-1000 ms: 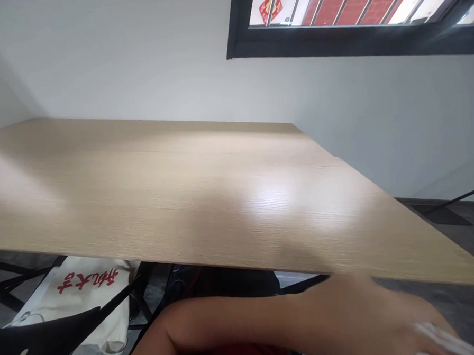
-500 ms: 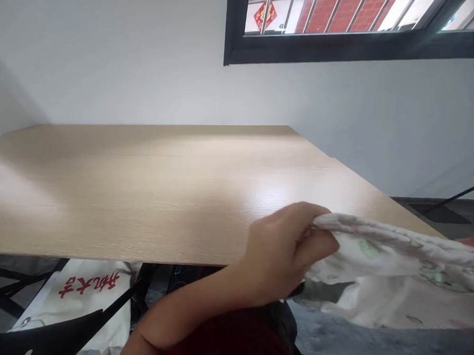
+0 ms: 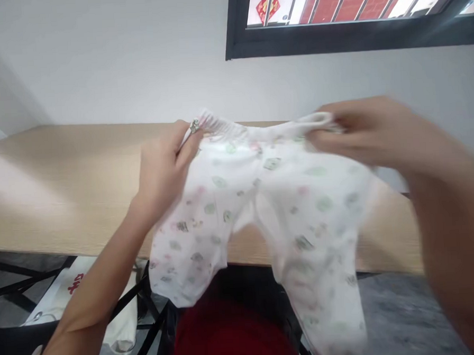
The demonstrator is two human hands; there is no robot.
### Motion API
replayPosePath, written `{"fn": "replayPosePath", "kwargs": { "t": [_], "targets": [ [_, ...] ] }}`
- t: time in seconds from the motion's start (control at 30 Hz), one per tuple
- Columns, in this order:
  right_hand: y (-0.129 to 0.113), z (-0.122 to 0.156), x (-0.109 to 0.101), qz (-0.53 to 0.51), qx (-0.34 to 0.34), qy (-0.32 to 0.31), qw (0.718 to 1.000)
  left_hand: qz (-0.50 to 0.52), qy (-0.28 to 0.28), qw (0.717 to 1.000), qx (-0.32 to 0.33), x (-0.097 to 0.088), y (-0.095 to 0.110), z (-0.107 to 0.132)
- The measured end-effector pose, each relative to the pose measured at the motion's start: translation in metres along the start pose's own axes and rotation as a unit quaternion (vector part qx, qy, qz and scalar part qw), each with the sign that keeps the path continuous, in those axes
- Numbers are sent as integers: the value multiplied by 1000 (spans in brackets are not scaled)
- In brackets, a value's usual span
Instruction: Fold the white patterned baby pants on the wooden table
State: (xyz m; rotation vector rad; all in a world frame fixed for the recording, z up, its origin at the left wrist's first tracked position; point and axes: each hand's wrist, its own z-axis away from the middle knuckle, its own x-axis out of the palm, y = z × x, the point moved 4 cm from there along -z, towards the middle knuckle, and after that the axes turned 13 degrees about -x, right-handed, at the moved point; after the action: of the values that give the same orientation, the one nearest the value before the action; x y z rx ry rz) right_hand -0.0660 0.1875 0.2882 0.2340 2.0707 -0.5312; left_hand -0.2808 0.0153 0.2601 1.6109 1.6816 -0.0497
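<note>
A pair of white pants (image 3: pixel 237 183) with a green and pink print hangs upright between my hands, in front of the wooden table. My left hand (image 3: pixel 164 160) is closed on one end of the gathered waistband. At the other end, my right hand (image 3: pixel 357 131) pinches the waistband; it is smeared by motion. Both legs dangle below, the right one reaching past the table's near edge and blurred at its bottom.
The light wooden table (image 3: pixel 82 191) stretches across to the white wall (image 3: pixel 135 55). Above it on the right is a dark-framed window (image 3: pixel 325 38) with bars. Below the table's front edge lie black metal legs (image 3: pixel 28 278) and a white cloth bag with red characters (image 3: pixel 121 326).
Both hands have lifted the pants from the right to the middle and spread the waistband. The legs now hang down. My right hand has come into full view.
</note>
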Motion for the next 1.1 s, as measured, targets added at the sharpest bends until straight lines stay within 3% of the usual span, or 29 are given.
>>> {"fn": "replayPosePath", "kwargs": {
  "t": [0.1,0.23,0.37,0.47,0.53,0.63,0.7,0.77,0.83,0.9,1.0,1.1],
  "targets": [
    [16,-47,58,-73,-17,-106,992,-78,-89,991,-60,46,-42,-25],
    [58,-89,142,-88,-13,-155,984,-157,-190,960,-130,113,-92,-39],
    [89,-109,193,-44,-3,-149,988,-189,-232,941,-157,153,-116,-41],
    [97,-115,205,-28,3,-141,990,-196,-248,937,-147,167,-115,-37],
    [95,-112,206,-23,-7,-142,990,-188,-259,940,-113,174,-104,-31],
    [85,-95,201,-20,-44,-126,991,-149,-322,935,-16,190,-72,-14],
    [76,-76,200,-47,-84,-121,988,-110,-388,913,63,198,-46,4],
    [71,-57,204,-91,-123,-156,976,-76,-447,882,127,197,-22,30],
    [69,-41,214,-106,-156,-208,960,-56,-493,854,156,185,0,63],
    [72,-34,222,-74,-173,-236,953,-49,-534,831,146,161,19,102],
    [79,-35,228,-27,-167,-237,957,-40,-553,824,116,112,45,152],
    [78,-37,226,-9,-171,-235,957,10,-567,816,112,76,56,166]
  ]
}}
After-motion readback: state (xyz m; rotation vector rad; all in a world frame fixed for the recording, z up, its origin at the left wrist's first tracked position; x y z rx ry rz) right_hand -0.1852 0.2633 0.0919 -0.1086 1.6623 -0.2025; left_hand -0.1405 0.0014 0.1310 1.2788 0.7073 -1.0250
